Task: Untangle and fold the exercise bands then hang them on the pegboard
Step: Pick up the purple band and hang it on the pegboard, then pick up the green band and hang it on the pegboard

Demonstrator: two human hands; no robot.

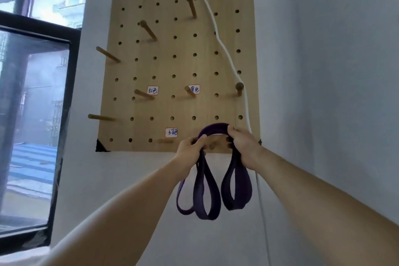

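A folded purple exercise band (207, 196) is held up in front of the lower right part of the wooden pegboard (172, 65). My left hand (191, 150) grips its left side and my right hand (244, 147) grips its right side. Between the hands the band arches upward; below them several loops hang down against the wall. A short wooden peg (212, 146) shows between my hands, under the arch. Whether the band touches that peg I cannot tell.
Several wooden pegs stick out of the board, among them one (143, 94) beside a white label and a round-headed one (239, 87) at the right. A white cord (218, 36) runs down the board. A dark-framed window (34, 114) is on the left.
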